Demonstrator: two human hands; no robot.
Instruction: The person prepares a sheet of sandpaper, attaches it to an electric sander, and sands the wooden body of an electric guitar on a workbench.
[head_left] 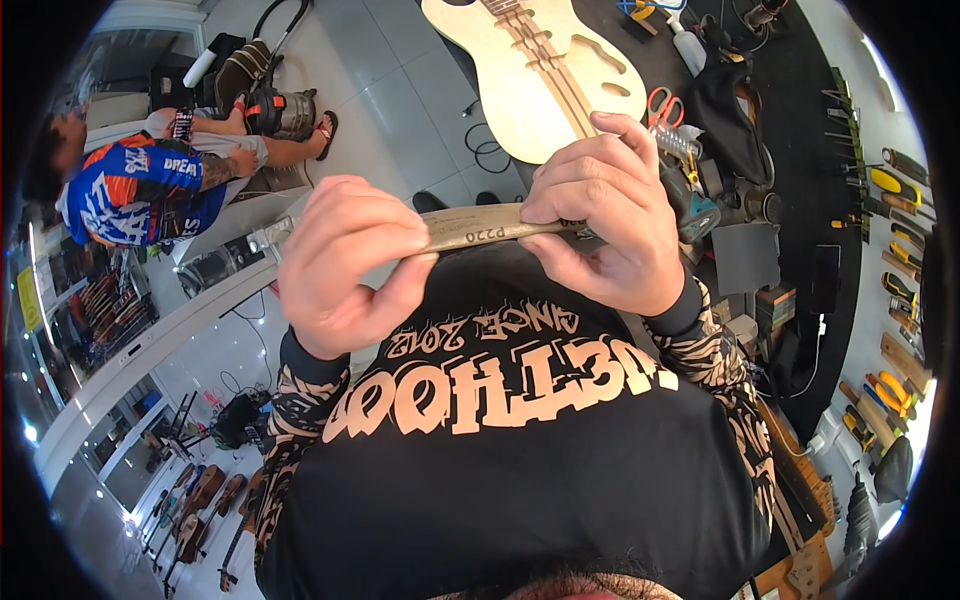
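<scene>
Both my hands are raised in front of my chest, pinching a folded strip of tan sandpaper (470, 229) between them. My left hand (350, 265) grips its left end with thumb and fingers. At the other end my right hand (615, 215) pinches it, thumb below and fingers on top. The strip is held roughly level, bowed slightly, with printed backing facing up. Just beyond my right hand lies a pale bare-wood electric guitar body (510, 95), with routed cavities and a neck part on it.
The dark workbench (800, 240) carries red-handled scissors (664, 106), a white bottle (688, 48) and a black bag (728, 115). Tools with yellow handles (893, 183) hang along the right wall. A person in a blue shirt (140, 190) sits at the left, near a vacuum cleaner (285, 112).
</scene>
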